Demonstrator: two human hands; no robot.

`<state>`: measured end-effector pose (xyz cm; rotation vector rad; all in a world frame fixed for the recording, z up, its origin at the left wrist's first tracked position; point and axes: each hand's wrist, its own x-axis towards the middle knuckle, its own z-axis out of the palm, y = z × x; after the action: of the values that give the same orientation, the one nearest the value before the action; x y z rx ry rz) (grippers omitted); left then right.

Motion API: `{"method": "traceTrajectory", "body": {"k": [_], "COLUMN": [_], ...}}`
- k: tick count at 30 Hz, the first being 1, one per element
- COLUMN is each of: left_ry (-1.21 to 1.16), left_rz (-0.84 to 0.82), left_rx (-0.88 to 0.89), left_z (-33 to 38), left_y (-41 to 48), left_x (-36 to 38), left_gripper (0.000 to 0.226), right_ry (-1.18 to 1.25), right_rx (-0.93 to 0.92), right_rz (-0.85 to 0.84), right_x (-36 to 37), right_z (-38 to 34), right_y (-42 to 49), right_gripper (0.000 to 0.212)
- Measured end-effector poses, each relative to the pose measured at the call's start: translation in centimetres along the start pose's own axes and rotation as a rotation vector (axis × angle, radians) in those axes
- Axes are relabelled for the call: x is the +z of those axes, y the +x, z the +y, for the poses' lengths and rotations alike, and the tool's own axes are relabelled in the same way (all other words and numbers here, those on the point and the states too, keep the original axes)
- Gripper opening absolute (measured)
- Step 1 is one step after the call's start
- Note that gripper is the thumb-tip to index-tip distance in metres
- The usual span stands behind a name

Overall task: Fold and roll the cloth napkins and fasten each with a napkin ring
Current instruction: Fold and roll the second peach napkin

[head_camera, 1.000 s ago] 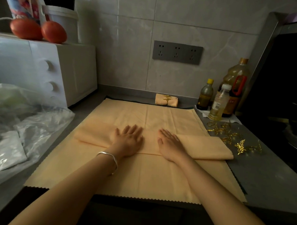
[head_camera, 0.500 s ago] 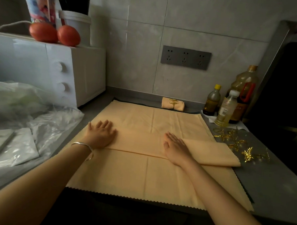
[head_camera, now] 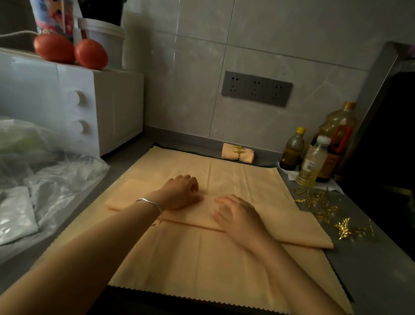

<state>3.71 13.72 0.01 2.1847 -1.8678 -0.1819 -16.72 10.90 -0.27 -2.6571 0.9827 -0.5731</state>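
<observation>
Folded napkin [head_camera: 291, 226]: long flat strip lying crosswise, 9 to 3 o'clock, over the middle of a spread napkin [head_camera: 197, 264] of the same peach colour. Its 3 o'clock end runs past the spread napkin's side edge.

Left grip [head_camera: 180, 192]: on the strip near its middle, knuckles up, fingers curled down onto the cloth by the far edge. Cannot tell whether it pinches cloth or only presses. Silver bracelet [head_camera: 152, 203] on that wrist.

Right grip [head_camera: 239, 218]: just at 3 o'clock of the left one, palm down on the strip, fingers loosely spread and blurred, nothing held. The two are close, not touching.

Rolled napkin [head_camera: 229, 153]: done, with a gold leaf ring [head_camera: 239, 150] around it. It sits at 12 o'clock, just past the spread napkin's far edge, at the wall base.

Loose rings [head_camera: 328, 210]: gold pile on the counter [head_camera: 375, 271] at 3 o'clock, just beside the strip's end.

Other items:
- Three bottles [head_camera: 313, 162] at 2 o'clock.
- White oven [head_camera: 108, 110] at 10 o'clock, with two tomatoes [head_camera: 71, 50] on top.
- Plastic bags [head_camera: 46, 179] at 9 o'clock.
- Wall socket [head_camera: 256, 88] at 12 o'clock.
</observation>
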Motion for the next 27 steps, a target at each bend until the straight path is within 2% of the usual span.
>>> {"method": "traceTrajectory", "body": {"k": [4, 9, 13, 15, 19, 24, 27], "left_ry": [0.012, 0.002, -0.003, -0.004, -0.058, -0.195, -0.257], "left_rz": [-0.052, -0.088, -0.084, -0.086, -0.114, -0.188, -0.214], "left_rx": [-0.014, -0.037, -0.032, -0.021, -0.007, 0.012, 0.004], "left_z": [-0.6, -1.4, -1.8, -1.8, -0.9, 3.1, 5.1], "left_y": [0.3, 0.0, -0.6, -1.0, -2.2, -3.3, -3.4], "left_x": [-0.5, -1.0, -1.8, -2.1, -2.4, -1.6, -0.6], "left_gripper": [0.028, 0.022, 0.016, 0.013, 0.010, 0.021, 0.026], "right_ry": [-0.076, -0.153, -0.187, -0.190, -0.183, -0.162, -0.048], "right_rx": [-0.124, -0.371, -0.441, -0.428, -0.285, -0.027, 0.037], "right_rz": [-0.087, -0.053, 0.022, 0.013, 0.002, 0.023, 0.012], "right_x": [-0.4, 0.4, 0.9, 0.4, -1.0, -2.9, -3.6], "right_z": [-1.1, -1.5, -0.9, -0.2, 2.2, 6.7, 8.2], "right_y": [-1.1, -1.0, -1.0, -1.3, -1.8, -2.6, -3.0], "right_gripper": [0.038, 0.024, 0.019, 0.020, 0.025, 0.020, 0.023]}}
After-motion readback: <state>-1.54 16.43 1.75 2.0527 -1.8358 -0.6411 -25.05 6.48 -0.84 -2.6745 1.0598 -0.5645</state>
